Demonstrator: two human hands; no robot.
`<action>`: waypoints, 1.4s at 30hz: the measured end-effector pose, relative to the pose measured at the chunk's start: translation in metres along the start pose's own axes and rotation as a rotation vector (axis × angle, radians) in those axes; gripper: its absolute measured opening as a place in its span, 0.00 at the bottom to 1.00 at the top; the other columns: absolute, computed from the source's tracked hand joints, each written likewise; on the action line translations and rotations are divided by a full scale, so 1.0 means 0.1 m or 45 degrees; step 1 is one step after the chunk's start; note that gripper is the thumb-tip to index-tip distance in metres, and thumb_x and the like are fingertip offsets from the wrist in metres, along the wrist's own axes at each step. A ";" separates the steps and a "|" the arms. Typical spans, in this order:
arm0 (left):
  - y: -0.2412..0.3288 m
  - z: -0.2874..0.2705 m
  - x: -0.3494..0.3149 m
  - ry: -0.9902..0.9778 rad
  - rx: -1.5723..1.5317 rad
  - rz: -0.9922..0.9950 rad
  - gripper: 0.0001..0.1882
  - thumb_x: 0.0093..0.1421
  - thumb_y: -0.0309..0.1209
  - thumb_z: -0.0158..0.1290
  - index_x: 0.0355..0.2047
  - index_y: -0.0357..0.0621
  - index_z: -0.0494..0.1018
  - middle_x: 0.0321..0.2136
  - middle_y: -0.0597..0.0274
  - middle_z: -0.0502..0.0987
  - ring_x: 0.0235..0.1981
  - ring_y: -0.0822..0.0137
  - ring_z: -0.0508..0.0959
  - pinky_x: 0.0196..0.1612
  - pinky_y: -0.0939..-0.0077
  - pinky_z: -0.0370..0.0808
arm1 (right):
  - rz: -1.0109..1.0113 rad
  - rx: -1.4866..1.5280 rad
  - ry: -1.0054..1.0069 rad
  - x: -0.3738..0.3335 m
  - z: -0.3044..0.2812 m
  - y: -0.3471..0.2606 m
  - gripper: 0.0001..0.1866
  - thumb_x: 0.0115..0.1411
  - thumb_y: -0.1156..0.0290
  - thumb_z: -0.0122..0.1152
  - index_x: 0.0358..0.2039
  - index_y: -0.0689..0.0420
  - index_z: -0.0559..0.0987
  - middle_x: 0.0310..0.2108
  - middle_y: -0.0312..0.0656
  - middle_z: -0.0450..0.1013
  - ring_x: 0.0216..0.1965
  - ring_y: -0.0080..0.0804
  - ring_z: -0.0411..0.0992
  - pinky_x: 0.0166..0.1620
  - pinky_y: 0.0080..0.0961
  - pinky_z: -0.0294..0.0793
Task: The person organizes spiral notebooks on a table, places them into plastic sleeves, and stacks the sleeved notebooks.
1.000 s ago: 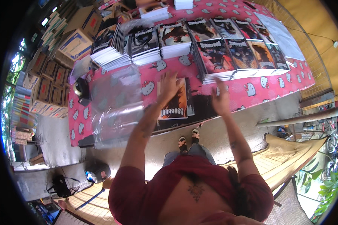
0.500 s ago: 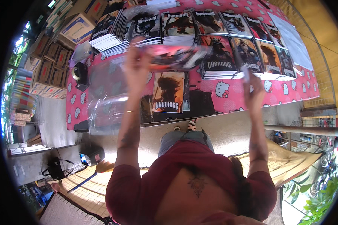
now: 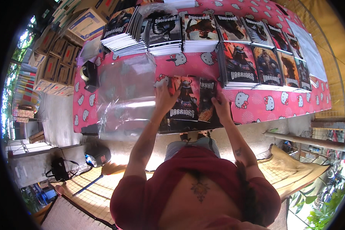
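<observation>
A notebook with a red cover and a horned warrior (image 3: 187, 100) lies at the table's near edge, in front of my body. My left hand (image 3: 166, 99) grips its left side, the thumb over the cover. Beside it, partly under its right edge, is a dark-covered notebook (image 3: 207, 100) whose lettering runs upside down. My right hand (image 3: 222, 105) pinches the right edge of this dark one. Both notebooks rest on a black surface (image 3: 176, 126) that shows below them. What lies beneath the two covers is hidden.
Stacks of spiral notebooks stand along the back (image 3: 165, 32) and right (image 3: 239, 65) of the pink patterned tablecloth (image 3: 257, 105). Clear plastic wrap (image 3: 122, 96) spreads left of my hands, near a black tape dispenser (image 3: 89, 76). Cardboard boxes (image 3: 59, 57) are piled at the far left.
Both hands have come down and inward from over the table. The red notebook, blurred in the air before, now lies where an orange-covered notebook showed. My right hand has left the right-hand stacks.
</observation>
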State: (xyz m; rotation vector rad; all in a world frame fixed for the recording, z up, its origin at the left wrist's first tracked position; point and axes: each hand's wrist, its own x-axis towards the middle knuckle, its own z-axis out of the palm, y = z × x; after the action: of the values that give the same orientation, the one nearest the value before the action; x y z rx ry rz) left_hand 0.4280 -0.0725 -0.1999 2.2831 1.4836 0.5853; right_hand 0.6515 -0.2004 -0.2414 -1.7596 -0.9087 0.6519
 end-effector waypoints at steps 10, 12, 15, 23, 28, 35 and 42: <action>0.01 -0.34 0.36 -0.073 -0.047 -0.082 0.29 0.55 0.43 0.58 0.47 0.31 0.64 0.49 0.36 0.68 0.46 0.38 0.73 0.47 0.47 0.70 | -0.489 -0.439 -0.101 0.42 0.23 -0.53 0.33 0.54 0.76 0.58 0.62 0.58 0.63 0.60 0.55 0.63 0.60 0.54 0.61 0.60 0.41 0.61; -0.09 -0.49 1.10 0.502 0.153 0.468 0.36 0.53 0.37 0.60 0.58 0.34 0.60 0.55 0.40 0.66 0.51 0.40 0.70 0.54 0.52 0.68 | -0.831 -0.547 0.072 0.89 0.33 -1.26 0.35 0.53 0.77 0.58 0.63 0.57 0.62 0.64 0.54 0.56 0.65 0.53 0.52 0.64 0.43 0.54; 0.01 -0.60 1.87 0.496 0.531 0.632 0.33 0.54 0.31 0.57 0.60 0.40 0.61 0.54 0.46 0.69 0.50 0.47 0.73 0.52 0.57 0.70 | -0.872 -1.085 0.191 1.86 0.55 -1.27 0.34 0.55 0.75 0.57 0.63 0.54 0.61 0.66 0.49 0.52 0.67 0.50 0.49 0.65 0.46 0.52; 0.20 -1.75 1.29 0.322 -0.055 0.233 0.32 0.60 0.24 0.49 0.64 0.56 0.57 0.19 0.48 0.74 0.21 0.55 0.78 0.24 0.63 0.74 | -1.128 -1.086 -0.070 0.85 0.11 -1.48 0.22 0.49 0.73 0.59 0.47 0.47 0.77 0.45 0.39 0.70 0.46 0.42 0.70 0.46 0.41 0.72; 0.32 -2.47 0.89 0.116 -0.702 0.155 0.19 0.63 0.30 0.51 0.55 0.47 0.69 0.15 0.71 0.68 0.21 0.76 0.73 0.25 0.80 0.69 | -0.998 -0.956 -0.556 -0.44 0.03 -0.77 0.20 0.56 0.58 0.61 0.50 0.45 0.77 0.50 0.37 0.69 0.50 0.41 0.69 0.45 0.40 0.71; 0.57 -1.50 0.86 -1.177 -0.913 -0.282 0.23 0.63 0.47 0.51 0.42 0.35 0.72 0.29 0.54 0.80 0.30 0.64 0.83 0.33 0.71 0.82 | -0.955 -0.438 0.118 1.23 -0.97 -1.19 0.17 0.53 0.71 0.63 0.45 0.56 0.77 0.41 0.50 0.76 0.42 0.49 0.75 0.45 0.37 0.73; 1.46 -0.08 1.74 -0.082 -0.312 0.314 0.22 0.60 0.45 0.53 0.41 0.36 0.73 0.26 0.45 0.79 0.30 0.46 0.81 0.31 0.59 0.76 | -0.156 -0.987 0.622 3.63 -2.50 -0.25 0.25 0.59 0.52 0.56 0.51 0.53 0.73 0.48 0.60 0.68 0.52 0.61 0.66 0.53 0.48 0.68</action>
State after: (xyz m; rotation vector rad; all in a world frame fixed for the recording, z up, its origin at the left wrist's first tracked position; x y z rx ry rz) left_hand 0.6006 0.0313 -0.0939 2.2797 1.0439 0.7123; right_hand 1.0446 -0.0297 -0.1363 -2.3613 -0.9695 -0.2697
